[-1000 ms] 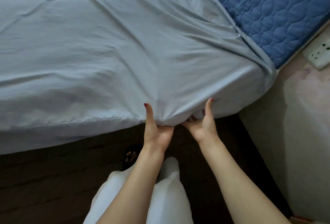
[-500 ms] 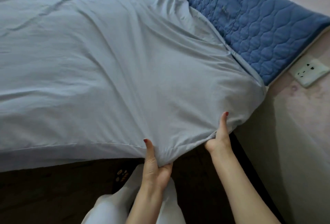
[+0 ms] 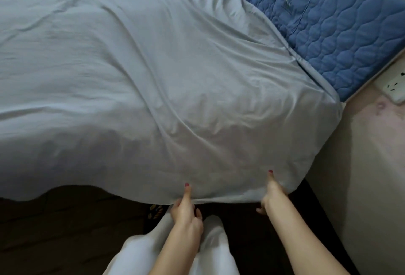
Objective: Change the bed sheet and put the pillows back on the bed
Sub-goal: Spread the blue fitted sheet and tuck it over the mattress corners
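I see my left hand (image 3: 186,211) with its grip pinched on the hem of the pale blue sheet (image 3: 153,82), thumb laid flat on top, fingers curled underneath. My right hand (image 3: 271,191) holds the same hem nearer the corner, thumb up. The smooth, softly creased sheet spreads away beyond both grips. Past the right grip lies the bare quilted blue mattress (image 3: 328,29).

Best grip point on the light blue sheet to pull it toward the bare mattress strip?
Probably the sheet's hem near its corner, from below, thumb on top, as the right hand and left hand do; creases fan from there toward the uncovered quilted mattress.
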